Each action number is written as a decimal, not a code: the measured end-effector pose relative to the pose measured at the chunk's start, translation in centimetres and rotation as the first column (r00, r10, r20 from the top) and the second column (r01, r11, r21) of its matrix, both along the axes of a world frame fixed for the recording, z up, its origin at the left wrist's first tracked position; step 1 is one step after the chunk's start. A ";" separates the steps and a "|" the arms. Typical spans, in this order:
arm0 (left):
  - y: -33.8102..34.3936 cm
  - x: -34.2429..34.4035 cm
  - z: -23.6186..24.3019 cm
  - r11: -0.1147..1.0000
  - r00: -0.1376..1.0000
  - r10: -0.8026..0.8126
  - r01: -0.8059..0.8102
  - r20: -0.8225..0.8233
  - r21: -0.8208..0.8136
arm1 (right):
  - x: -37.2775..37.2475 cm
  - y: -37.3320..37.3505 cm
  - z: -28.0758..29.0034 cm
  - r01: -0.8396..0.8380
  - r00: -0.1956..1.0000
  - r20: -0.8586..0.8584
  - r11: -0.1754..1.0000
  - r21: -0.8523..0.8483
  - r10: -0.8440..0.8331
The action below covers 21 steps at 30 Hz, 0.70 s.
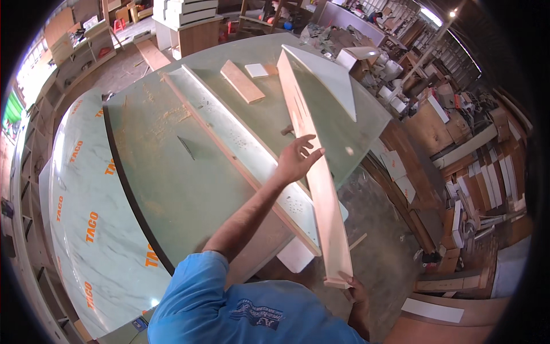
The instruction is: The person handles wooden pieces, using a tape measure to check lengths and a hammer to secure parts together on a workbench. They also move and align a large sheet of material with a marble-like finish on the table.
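Note:
A long narrow wooden board (321, 189) with a pale green face stands on its edge, running from the far side of the green-topped table (172, 178) out past the table's near corner. My left hand (298, 157) rests on its upper edge about halfway along, fingers spread over it. My right hand (352, 286) grips the board's near end from below, over the floor. A blue shirt fills the lower middle of the view.
A second long panel (229, 137) lies flat on the table beside the held board. A small wooden block (242, 81), a white tile (256, 70) and a white triangular panel (329, 77) lie farther back. A marble-patterned sheet (86, 200) is at left; stacked boards (470, 172) crowd the right.

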<state>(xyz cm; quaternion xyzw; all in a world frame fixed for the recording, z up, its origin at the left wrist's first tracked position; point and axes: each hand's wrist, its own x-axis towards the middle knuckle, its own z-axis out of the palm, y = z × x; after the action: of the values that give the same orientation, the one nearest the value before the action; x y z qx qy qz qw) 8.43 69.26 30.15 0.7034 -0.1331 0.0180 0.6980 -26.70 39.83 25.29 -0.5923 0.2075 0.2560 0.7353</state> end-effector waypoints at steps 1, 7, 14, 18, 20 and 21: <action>-1.5 -0.8 -0.5 0.992 0.994 0.106 -0.107 0.019 0.065 | -0.7 -0.2 0.3 -0.012 1.000 -0.020 0.999 0.036 0.013; -10.1 -4.4 -6.7 0.959 0.874 0.276 -0.226 -0.399 0.169 | -7.1 -1.5 1.4 -0.044 0.992 0.095 0.949 -0.313 0.077; -14.3 -8.4 -14.2 0.924 0.776 0.032 -0.263 -0.630 -0.277 | -12.5 -8.4 -0.6 0.191 0.821 0.436 0.542 -0.818 0.368; -14.0 -12.5 -12.1 0.801 0.821 -0.079 -0.286 -0.566 -0.526 | -14.7 -10.7 -4.4 0.475 0.835 0.496 0.765 -0.436 -0.236; -12.7 -13.2 -12.9 0.752 0.846 -0.119 -0.265 -0.519 -0.604 | -13.9 -10.1 -5.0 0.716 0.697 0.459 0.570 -0.403 -0.551; -12.1 -13.9 -12.9 0.753 0.846 -0.086 -0.291 -0.526 -0.590 | -13.5 -10.4 -5.4 0.696 0.716 0.446 0.597 -0.398 -0.537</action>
<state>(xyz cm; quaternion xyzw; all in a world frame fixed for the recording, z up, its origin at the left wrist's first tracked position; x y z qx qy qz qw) -5.43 57.20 17.25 0.4005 0.1169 -0.0889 0.9045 -40.24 29.39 19.88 -0.6933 0.3584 -0.1731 0.6007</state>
